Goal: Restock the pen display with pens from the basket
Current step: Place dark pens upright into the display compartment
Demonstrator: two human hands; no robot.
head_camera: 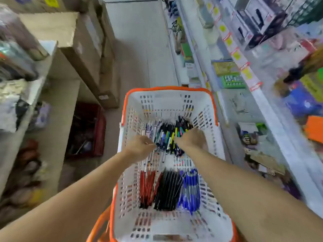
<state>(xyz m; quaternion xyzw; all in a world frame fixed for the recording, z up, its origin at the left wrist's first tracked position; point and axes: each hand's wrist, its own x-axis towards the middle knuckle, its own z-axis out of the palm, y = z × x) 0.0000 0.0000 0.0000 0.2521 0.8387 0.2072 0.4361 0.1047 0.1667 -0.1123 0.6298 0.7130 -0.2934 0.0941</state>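
Note:
A white basket with an orange rim (167, 88) stands below me in the aisle. At its far end lies a pile of mixed pens (166, 135) with dark, teal, yellow and blue barrels. My left hand (139, 147) is curled on the left side of that pile and my right hand (190, 138) on its right side, both gripping pens. Nearer to me lie three sorted groups: red pens (146, 186), black pens (167, 189) and blue pens (190, 189). The frame is blurred. I cannot make out a pen display.
Store shelves (262, 95) with yellow price tags and packed goods run along the right. Tall cardboard boxes (83, 55) lean at the left, with a dark red crate (87, 130) on the floor beside the basket. The pale floor aisle (139, 41) runs ahead.

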